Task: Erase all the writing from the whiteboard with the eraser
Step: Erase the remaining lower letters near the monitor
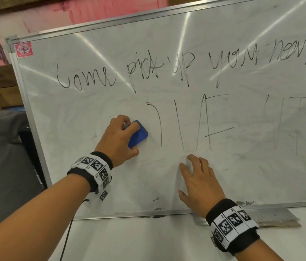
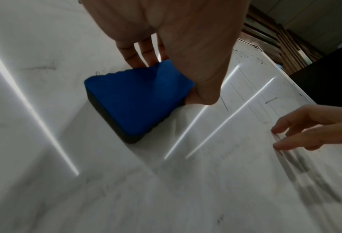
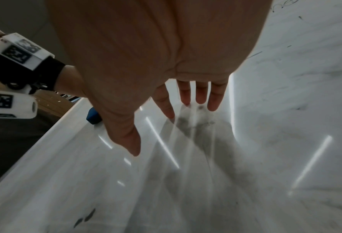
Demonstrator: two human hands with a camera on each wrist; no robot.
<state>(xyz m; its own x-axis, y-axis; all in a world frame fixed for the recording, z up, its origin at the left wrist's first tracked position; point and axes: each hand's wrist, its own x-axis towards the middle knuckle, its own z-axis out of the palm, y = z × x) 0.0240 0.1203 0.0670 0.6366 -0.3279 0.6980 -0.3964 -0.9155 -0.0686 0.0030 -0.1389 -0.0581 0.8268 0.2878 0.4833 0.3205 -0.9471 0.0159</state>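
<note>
Nearest, the right hand [image 1: 197,182] is bracing flat, fingers spread, on the whiteboard [image 1: 84,59], while the left hand [image 1: 119,140] is gripping the blue eraser [image 1: 138,134] against it left of the remaining strokes, so pressing evenly rightward seems best, then along the far line of writing [image 1: 182,66].

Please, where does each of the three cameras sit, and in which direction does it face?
Head: on the head, facing the whiteboard; both forearms show, and the left hand gripping the eraser.
Left wrist: along the palm at the eraser; the right hand at the edge.
Right wrist: along the open right hand, fingers towards the board.
Shared: all three see the board and the eraser.
</note>
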